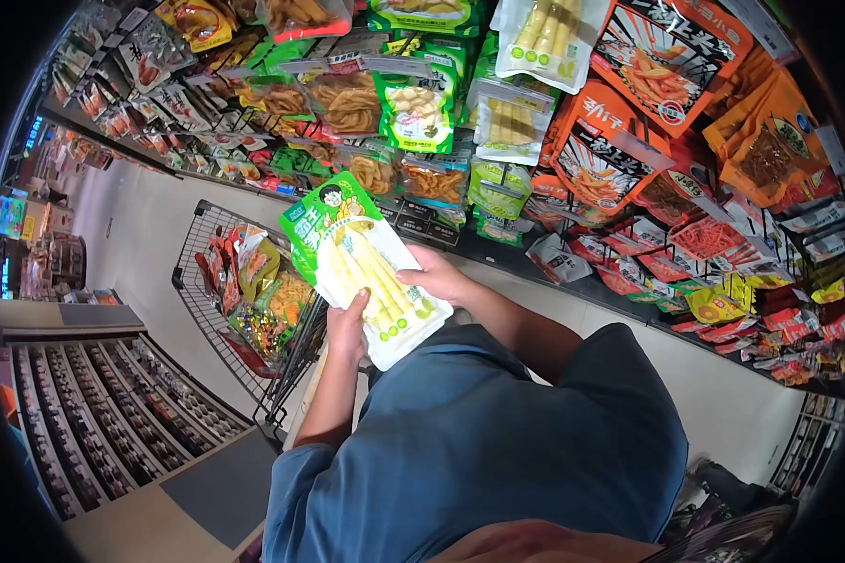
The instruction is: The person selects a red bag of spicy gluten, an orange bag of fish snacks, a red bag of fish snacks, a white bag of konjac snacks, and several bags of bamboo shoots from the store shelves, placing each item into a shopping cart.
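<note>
In front of my body I hold a green-and-white packet of what look like bamboo shoots [366, 263], tilted, with its printed front facing up. My left hand [347, 326] grips the lower left edge, thumb on the front. On the opposite edge, my right hand [437, 278] is closed with its thumb on the front too. The fingers behind the packet are hidden. Just beyond and left of it stands a wire shopping cart [218, 330], loaded with several bagged snacks [270, 298].
Hanging snack packets [418, 108] fill the shelf ahead, with orange packets [603, 155] to the right. A similar white packet [546, 42] hangs at the top. A slatted rack [113, 413] stands at left, and pale floor [145, 220] runs past the cart.
</note>
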The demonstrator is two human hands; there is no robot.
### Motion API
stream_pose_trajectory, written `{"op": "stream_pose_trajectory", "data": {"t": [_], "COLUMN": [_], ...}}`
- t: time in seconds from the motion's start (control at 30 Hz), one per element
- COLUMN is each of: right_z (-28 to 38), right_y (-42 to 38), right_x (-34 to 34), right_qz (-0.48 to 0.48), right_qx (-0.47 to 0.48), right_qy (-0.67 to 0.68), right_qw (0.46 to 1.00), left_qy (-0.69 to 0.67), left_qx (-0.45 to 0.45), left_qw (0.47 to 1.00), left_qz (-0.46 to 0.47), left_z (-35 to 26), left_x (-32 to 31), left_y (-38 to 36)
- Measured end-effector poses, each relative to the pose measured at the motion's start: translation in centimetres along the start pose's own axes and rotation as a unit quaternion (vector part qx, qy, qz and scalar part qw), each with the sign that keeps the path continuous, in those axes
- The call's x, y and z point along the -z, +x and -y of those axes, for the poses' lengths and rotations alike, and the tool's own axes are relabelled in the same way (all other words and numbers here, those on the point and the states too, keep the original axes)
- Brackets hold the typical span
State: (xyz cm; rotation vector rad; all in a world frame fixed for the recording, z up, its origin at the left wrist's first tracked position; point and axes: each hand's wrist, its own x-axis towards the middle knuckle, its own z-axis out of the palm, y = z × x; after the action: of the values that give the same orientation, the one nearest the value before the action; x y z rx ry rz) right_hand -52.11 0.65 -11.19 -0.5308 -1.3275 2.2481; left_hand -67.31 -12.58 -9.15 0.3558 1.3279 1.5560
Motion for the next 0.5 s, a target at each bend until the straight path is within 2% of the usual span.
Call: {"op": "stream_pose_trajectory", "data": {"t": [0.23, 0.33, 0.43, 0.5], "right_z": [-1.1, -3.1, -2.3, -2.7], "right_y": [2.4, 3.8, 4.0, 4.1], "right_x": [-4.2, -5.9, -8.9, -10.8], "right_qz": [0.019, 0.071, 0.119, 0.135], "right_qx": [-0.09, -0.133, -0.246, -0.259], "right_qy": [0.088, 0.127, 0.1, 0.054], "right_qw": [0.992, 0.98, 0.957, 0.955], "left_qy": [-0.086, -0.13, -0.19, -0.208], "left_qx": [0.0, 0.002, 0.001, 0.017], "left_qw": [0.995, 0.989, 0.978, 0.972], "left_qz": [-0.052, -0.072, -0.086, -0.111], "left_z": [-2.9, -3.6, -3.8, -4.0], "left_x": [2.9, 5.3, 8.5, 11.1], "left_y": [-3.0, -4.2, -5.5, -6.0]}}
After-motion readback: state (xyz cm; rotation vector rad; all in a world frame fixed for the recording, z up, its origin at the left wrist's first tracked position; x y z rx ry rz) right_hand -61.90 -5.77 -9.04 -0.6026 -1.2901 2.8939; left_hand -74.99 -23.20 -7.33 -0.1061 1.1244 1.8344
